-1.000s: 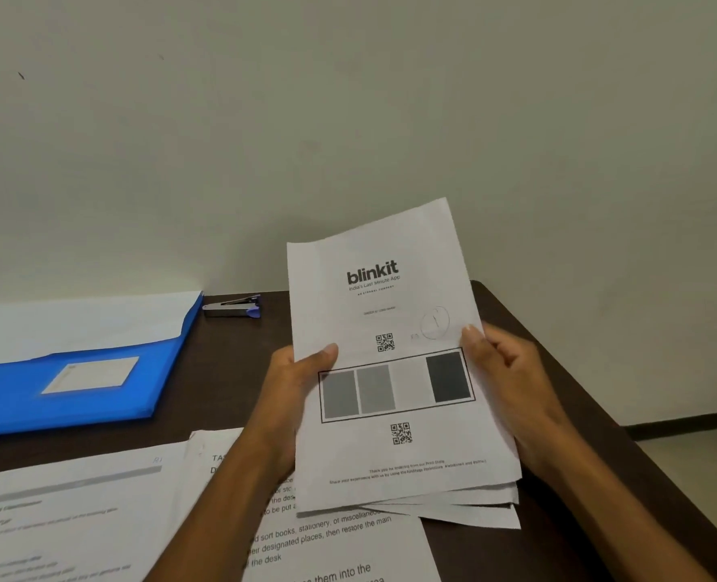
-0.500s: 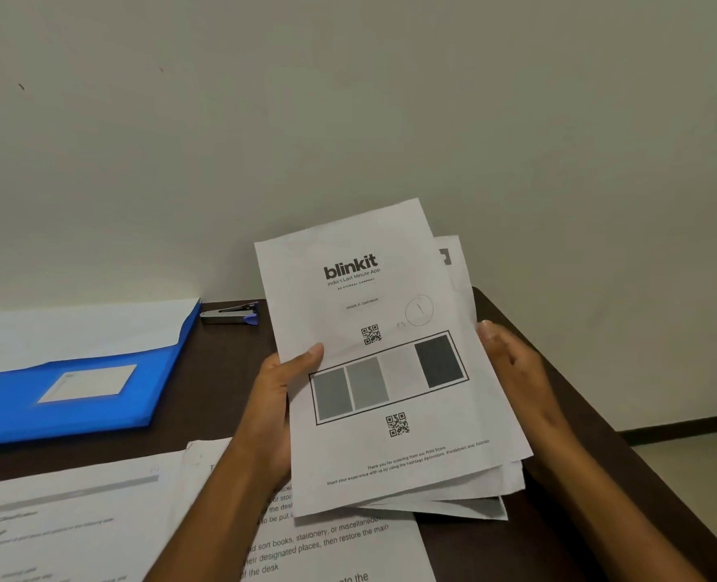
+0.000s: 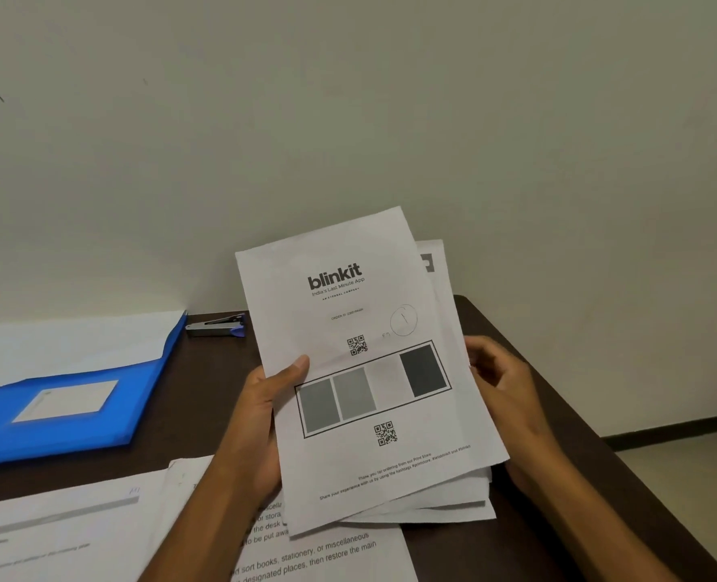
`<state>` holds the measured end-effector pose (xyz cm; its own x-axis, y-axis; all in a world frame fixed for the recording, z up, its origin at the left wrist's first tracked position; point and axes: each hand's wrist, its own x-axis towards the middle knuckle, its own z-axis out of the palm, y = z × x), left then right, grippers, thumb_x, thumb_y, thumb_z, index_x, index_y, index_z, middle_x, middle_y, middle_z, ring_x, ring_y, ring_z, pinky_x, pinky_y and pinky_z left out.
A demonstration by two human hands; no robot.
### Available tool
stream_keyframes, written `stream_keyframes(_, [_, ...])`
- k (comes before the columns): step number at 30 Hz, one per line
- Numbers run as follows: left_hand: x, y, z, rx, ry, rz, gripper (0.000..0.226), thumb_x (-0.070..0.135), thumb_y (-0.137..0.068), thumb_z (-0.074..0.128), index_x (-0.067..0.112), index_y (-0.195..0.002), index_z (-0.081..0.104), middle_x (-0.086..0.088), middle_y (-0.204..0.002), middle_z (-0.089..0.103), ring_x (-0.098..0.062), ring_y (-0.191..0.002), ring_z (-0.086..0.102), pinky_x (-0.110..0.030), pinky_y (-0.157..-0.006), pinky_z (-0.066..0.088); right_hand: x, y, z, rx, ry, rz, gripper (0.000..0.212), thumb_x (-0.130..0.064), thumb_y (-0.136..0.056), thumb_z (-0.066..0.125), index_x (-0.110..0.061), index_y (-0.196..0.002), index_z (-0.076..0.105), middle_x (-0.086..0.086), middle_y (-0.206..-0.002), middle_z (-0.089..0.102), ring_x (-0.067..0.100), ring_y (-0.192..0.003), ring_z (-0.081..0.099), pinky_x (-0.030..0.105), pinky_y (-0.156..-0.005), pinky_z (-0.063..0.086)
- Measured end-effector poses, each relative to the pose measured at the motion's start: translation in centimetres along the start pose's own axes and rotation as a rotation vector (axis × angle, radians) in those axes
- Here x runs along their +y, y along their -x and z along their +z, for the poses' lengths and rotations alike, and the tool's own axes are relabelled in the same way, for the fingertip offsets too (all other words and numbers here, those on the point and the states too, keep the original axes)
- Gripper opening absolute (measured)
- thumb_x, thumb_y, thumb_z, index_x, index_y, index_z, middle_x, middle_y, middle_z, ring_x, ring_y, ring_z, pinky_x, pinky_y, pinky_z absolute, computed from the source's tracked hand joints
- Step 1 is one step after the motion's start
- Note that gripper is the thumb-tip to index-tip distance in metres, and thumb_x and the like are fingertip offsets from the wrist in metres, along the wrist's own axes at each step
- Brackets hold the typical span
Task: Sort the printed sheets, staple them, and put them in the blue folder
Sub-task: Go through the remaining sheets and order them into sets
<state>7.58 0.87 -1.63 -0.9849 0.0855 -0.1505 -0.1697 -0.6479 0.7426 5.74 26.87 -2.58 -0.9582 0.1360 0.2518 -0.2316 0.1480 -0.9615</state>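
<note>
- Paper stack [image 3: 373, 371] held up off the dark desk [image 3: 205, 371], roughly centre frame, top page a "blinkit" cover sheet with grey swatches and QR codes.
- Left hand [image 3: 260, 417] at the stack's 9 o'clock edge, thumb on the front face, fingers behind: clamped on the sheets.
- Right hand [image 3: 504, 388] at the 3 o'clock edge, fingers curled toward the rear sheets; contact looks likely, but whether it actually pinches them cannot be told.
- Sheets are fanned, back pages poking out at 1 o'clock and 5 o'clock, so edges aren't squared.
- Step in hand, as I read it: sorting, nothing stapled.
- Stapler [image 3: 216, 325] lies at 10 o'clock from the stack, near the wall; blue folder [image 3: 75, 409] at 9 o'clock, open, white sheet inside.
- More printed pages [image 3: 67, 535] lie flat at 7 o'clock, part under the left forearm.
- Next move probably needs the order checked, edges tapped flush, then a reach for the stapler.
</note>
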Motion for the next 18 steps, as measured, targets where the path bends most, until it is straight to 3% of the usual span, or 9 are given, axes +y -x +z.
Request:
stream_keyframes(3, [0.03, -0.07, -0.03, -0.008, 0.035, -0.014, 0.042, 0.020, -0.092, 0.066, 0.020, -0.134, 0.063, -0.019, -0.124, 0.075, -0.046, -0.109, 0.073, -0.063, -0.079, 0.063, 0.36, -0.28, 0.05, -0.021, 0.018, -0.001, 0.027, -0.030, -0.095, 0.073, -0.032, -0.122, 0.070, -0.014, -0.112, 0.077, 0.011, -0.105, 0.074, 0.039, -0.090, 0.063])
stream_keyframes(6, [0.05, -0.18, -0.10, -0.013, 0.062, -0.014, 0.041, 0.020, -0.091, 0.066, 0.021, -0.132, 0.066, -0.019, -0.126, 0.074, -0.049, -0.116, 0.069, -0.069, -0.092, 0.057, 0.52, -0.58, -0.26, -0.055, -0.002, 0.016, 0.033, -0.026, -0.098, 0.070, -0.036, -0.130, 0.066, -0.017, -0.118, 0.075, 0.008, -0.110, 0.072, 0.035, -0.091, 0.062])
stream_keyframes(12, [-0.04, -0.19, -0.05, -0.008, 0.031, -0.018, 0.043, 0.019, -0.097, 0.064, 0.017, -0.139, 0.061, -0.019, -0.128, 0.073, -0.048, -0.119, 0.068, -0.069, -0.105, 0.047, -0.19, -0.33, -0.04, -0.047, -0.147, 0.067, 0.036, -0.014, -0.098, 0.069, -0.029, -0.131, 0.065, -0.002, -0.112, 0.079, 0.022, -0.096, 0.079, 0.031, -0.069, 0.063])
stream_keyframes(15, [-0.18, -0.27, -0.19, -0.001, -0.007, -0.017, 0.042, 0.019, -0.099, 0.063, 0.017, -0.140, 0.060, -0.019, -0.129, 0.073, -0.047, -0.118, 0.069, -0.068, -0.095, 0.056, -0.32, -0.32, -0.19, 0.053, -0.104, -0.019, 0.041, -0.020, -0.090, 0.076, -0.024, -0.129, 0.066, -0.002, -0.106, 0.080, 0.019, -0.094, 0.079, 0.028, -0.070, 0.063])
stream_keyframes(18, [-0.18, -0.24, -0.10, -0.008, -0.077, 0.006, 0.031, 0.019, -0.099, 0.061, 0.017, -0.130, 0.066, -0.017, -0.124, 0.075, -0.045, -0.113, 0.072, -0.063, -0.090, 0.060, -0.36, -0.22, -0.39, 0.079, -0.059, -0.079, 0.042, -0.020, -0.090, 0.080, -0.026, -0.129, 0.066, -0.002, -0.103, 0.080, 0.019, -0.094, 0.079, 0.035, -0.076, 0.065])
